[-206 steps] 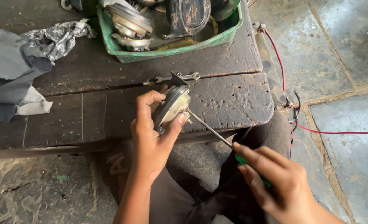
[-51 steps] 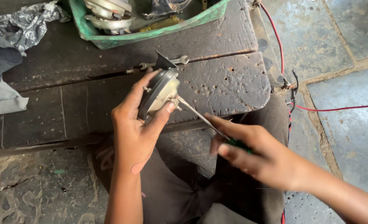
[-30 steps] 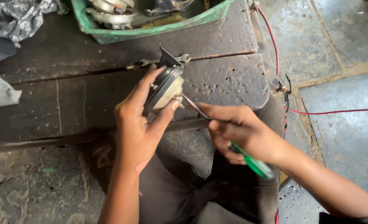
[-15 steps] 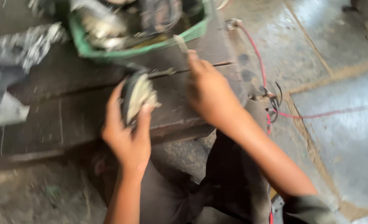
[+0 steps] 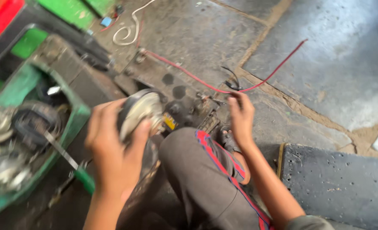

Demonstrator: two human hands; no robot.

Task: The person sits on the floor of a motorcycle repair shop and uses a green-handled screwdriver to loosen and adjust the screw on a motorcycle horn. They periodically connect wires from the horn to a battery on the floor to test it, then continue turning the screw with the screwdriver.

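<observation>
My left hand [image 5: 112, 149] grips a round metal disc-shaped part [image 5: 140, 111] and holds it up on edge over the dark workbench. My right hand [image 5: 241, 114] reaches across my grey-trousered knee [image 5: 197, 170] to the floor. Its fingertips are at the black wire ends [image 5: 233, 84] where a red wire [image 5: 278, 70] runs past. Blur hides whether they pinch a wire. A screwdriver with a green handle [image 5: 85, 179] lies on the bench below my left hand, with no hand on it.
A green tray [image 5: 75, 123] of round metal parts stands at the left on the bench. A white cable [image 5: 127, 34] curls on the stone floor at the top. A dark slab [image 5: 338, 183] lies at the lower right.
My right hand has let go of the screwdriver, which now lies on the bench, and has moved right to the wires on the floor. The view has swung right. My left hand still holds the round part.
</observation>
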